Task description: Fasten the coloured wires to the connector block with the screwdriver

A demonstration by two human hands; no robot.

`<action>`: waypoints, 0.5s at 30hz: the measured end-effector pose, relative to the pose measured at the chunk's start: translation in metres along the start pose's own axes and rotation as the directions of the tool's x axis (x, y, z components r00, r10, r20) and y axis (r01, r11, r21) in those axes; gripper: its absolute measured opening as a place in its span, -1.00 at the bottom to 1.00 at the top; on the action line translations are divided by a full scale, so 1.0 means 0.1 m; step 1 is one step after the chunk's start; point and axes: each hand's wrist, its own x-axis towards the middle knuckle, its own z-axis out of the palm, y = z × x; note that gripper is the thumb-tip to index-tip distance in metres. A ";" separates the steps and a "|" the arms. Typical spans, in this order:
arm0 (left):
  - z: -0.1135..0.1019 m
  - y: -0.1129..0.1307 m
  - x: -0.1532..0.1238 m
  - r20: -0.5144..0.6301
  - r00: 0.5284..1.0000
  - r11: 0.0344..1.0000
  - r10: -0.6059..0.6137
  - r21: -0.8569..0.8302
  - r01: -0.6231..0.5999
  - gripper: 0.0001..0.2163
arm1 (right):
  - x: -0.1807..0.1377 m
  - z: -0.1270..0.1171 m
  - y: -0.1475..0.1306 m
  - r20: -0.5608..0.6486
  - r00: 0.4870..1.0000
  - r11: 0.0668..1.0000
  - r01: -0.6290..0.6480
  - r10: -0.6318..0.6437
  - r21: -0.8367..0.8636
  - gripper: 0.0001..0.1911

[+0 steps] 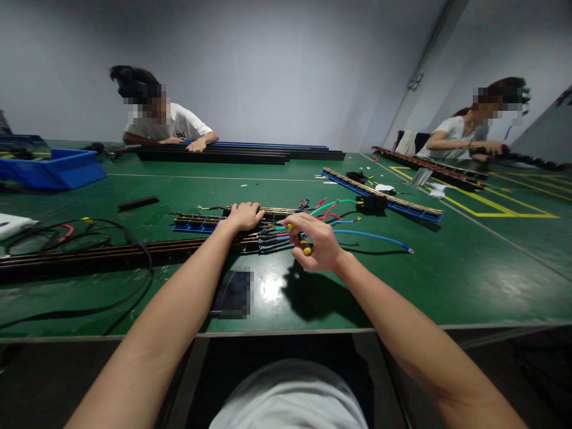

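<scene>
My left hand (243, 217) lies with fingers stretched out on top of a short rail with a blue base and brass-coloured strips (196, 223). In my right hand (319, 241) is a pair of yellow-handled pliers (306, 249); the jaws are hard to make out. It hovers over the wires at the rails' right end. A long black rail with copper-coloured strips (170, 251) runs from the left edge to beneath my left forearm. Red, green and blue wires fan out to the right, among them a long blue wire (375, 235). A black connector (372, 205) ends the green wire.
Another blue-based rail (384, 193) lies slanted at the right. A dark flat device (232, 292) is near the front edge. Black cable (149, 268) loops at left, with a blue bin (67, 170) behind. Two co-workers sit across the green table (447, 274), one behind black bars (214, 156).
</scene>
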 end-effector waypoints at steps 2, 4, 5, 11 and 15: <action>0.00 0.00 0.00 0.002 1.000 1.000 -0.002 -0.001 0.002 -0.51 | 0.00 0.03 -0.04 0.098 0.983 0.987 0.159 -0.156 -0.029 -0.40; 0.00 0.00 0.00 0.002 1.000 1.000 -0.002 -0.004 0.002 -0.51 | 0.01 0.05 -0.06 0.185 0.957 0.971 0.234 -0.222 -0.046 -0.40; 0.00 0.00 0.00 0.002 1.000 1.000 -0.002 -0.005 0.002 -0.51 | 0.01 0.05 -0.06 0.218 0.950 0.970 0.238 -0.222 -0.049 -0.40; 0.01 0.00 0.01 0.007 1.000 1.000 -0.013 0.006 0.013 -0.51 | 0.04 -0.08 0.01 0.143 0.984 0.994 0.110 -0.105 -0.026 -0.32; 0.01 -0.01 0.01 0.005 1.000 1.000 0.000 0.004 0.000 -0.51 | 0.03 -0.20 0.07 -0.004 0.999 0.994 0.033 -0.033 -0.109 -0.36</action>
